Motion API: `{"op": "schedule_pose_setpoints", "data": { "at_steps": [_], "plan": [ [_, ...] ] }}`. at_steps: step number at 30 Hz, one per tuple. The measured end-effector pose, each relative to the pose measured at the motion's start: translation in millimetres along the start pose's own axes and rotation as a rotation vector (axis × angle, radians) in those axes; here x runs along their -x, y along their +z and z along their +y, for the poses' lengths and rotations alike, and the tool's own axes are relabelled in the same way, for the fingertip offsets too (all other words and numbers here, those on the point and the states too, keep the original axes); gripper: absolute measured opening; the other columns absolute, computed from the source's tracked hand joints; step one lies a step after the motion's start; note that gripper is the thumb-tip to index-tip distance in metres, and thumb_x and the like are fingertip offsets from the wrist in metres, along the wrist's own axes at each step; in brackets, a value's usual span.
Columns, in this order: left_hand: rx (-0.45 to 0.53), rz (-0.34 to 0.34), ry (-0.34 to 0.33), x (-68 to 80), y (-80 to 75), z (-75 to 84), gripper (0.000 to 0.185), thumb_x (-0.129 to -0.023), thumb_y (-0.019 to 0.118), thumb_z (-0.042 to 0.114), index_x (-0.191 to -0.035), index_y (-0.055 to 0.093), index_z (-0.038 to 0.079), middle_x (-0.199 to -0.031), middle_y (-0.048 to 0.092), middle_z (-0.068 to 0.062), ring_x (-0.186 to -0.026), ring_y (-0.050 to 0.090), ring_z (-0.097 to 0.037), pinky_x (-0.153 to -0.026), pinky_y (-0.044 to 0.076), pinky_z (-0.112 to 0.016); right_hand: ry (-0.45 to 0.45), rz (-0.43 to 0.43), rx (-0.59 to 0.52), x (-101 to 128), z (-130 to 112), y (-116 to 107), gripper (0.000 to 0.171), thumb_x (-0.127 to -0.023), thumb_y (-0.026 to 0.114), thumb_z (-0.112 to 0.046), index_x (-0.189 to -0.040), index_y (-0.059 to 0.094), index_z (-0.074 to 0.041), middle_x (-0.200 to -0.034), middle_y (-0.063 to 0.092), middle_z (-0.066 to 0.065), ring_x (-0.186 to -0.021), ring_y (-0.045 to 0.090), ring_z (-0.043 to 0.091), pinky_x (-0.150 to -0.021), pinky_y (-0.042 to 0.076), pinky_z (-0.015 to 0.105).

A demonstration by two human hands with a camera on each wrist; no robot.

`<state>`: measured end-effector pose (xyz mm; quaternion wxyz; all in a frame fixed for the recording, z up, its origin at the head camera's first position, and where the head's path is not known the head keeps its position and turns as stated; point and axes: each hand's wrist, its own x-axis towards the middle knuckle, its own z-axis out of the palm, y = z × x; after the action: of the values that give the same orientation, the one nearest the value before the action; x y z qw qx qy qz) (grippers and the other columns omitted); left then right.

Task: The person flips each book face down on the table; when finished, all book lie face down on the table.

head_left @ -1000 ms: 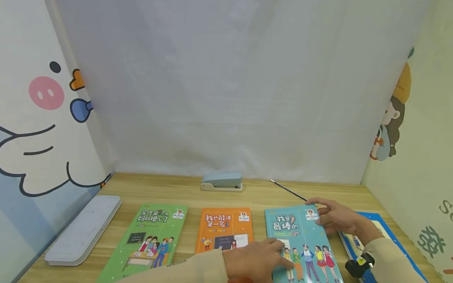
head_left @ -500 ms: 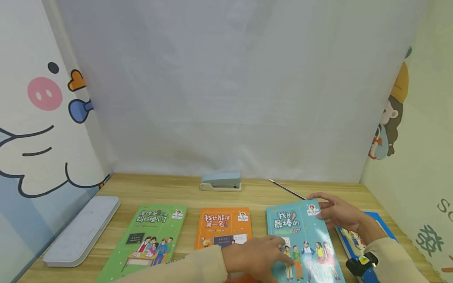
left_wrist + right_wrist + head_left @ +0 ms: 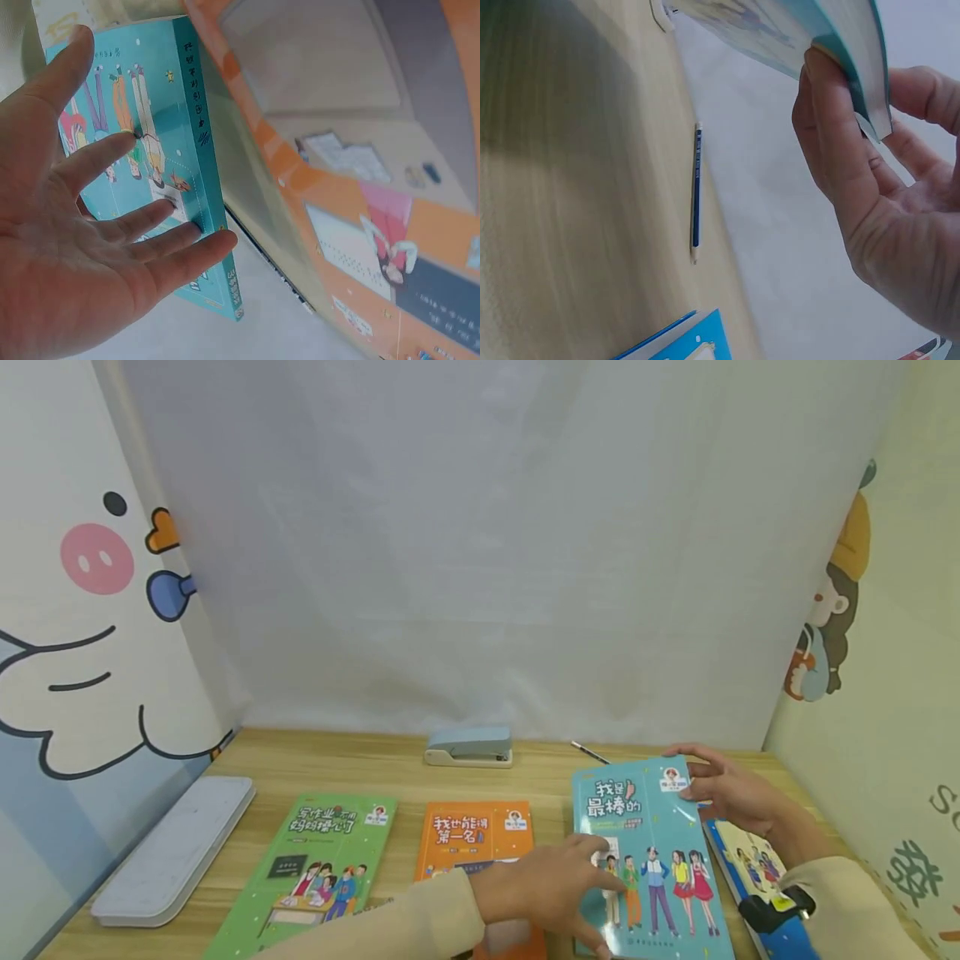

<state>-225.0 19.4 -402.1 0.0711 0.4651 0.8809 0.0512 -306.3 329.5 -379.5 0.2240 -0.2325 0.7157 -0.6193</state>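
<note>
A teal book [image 3: 652, 827] with cartoon children on its cover is tilted up, its top edge raised off the table. My right hand [image 3: 731, 793] pinches its upper right corner; in the right wrist view the thumb and fingers [image 3: 840, 120] lie on opposite sides of the pages. My left hand [image 3: 551, 889] has its fingers spread at the book's left side, over part of the cover; whether they touch it is hard to tell. Beneath that hand lies an orange book [image 3: 480, 831], partly covered. A blue book [image 3: 757, 864] lies beside the right forearm, partly hidden.
A green book [image 3: 330, 852] lies to the left, with a flat white case [image 3: 176, 852] beyond it. At the back of the wooden table [image 3: 352, 756] stand a stapler [image 3: 468, 747] and a pencil [image 3: 697, 187] lying flat. Printed panels flank both sides.
The right hand has lifted the top of the teal book and shifted it slightly right, covering more of the pencil. The left fingers have spread wider.
</note>
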Motion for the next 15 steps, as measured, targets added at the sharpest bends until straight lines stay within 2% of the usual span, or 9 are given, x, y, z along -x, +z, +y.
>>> {"op": "schedule_pose_setpoints", "data": {
  "at_steps": [5, 11, 15],
  "plan": [
    [0.018, 0.047, 0.016, -3.8, -6.7, -2.5, 0.069, -0.081, 0.073, 0.061, -0.142, 0.057, 0.033, -0.155, 0.042, -0.005, -0.140, 0.042, -0.022, -0.101, 0.051, -0.033, -0.065, -0.012, -0.034, 1, -10, -1, 0.047, -0.101, 0.046, 0.003, -0.136, 0.050, -0.027, -0.114, 0.066, -0.004, -0.096, 0.071, 0.017, -0.079, 0.061, 0.041],
    [0.016, 0.152, 0.077, -9.2, -10.6, -2.9, 0.074, -0.082, 0.072, 0.061, -0.146, 0.052, 0.032, -0.148, 0.048, -0.003, -0.129, 0.050, -0.017, -0.097, 0.049, -0.023, -0.136, 0.035, -0.006, 4, -21, -1, 0.046, -0.101, 0.046, 0.005, -0.136, 0.050, -0.025, -0.114, 0.067, -0.003, -0.098, 0.071, 0.017, -0.079, 0.061, 0.040],
    [0.022, 0.187, 0.093, -13.6, -13.5, 2.4, 0.079, -0.081, 0.072, 0.063, -0.151, 0.044, 0.036, -0.148, 0.046, 0.002, -0.131, 0.048, -0.014, -0.095, 0.049, -0.020, -0.194, 0.063, 0.016, 4, -24, 1, 0.047, -0.101, 0.045, 0.006, -0.136, 0.051, -0.024, -0.113, 0.068, -0.004, -0.096, 0.071, 0.016, -0.076, 0.062, 0.039]
  ]
}}
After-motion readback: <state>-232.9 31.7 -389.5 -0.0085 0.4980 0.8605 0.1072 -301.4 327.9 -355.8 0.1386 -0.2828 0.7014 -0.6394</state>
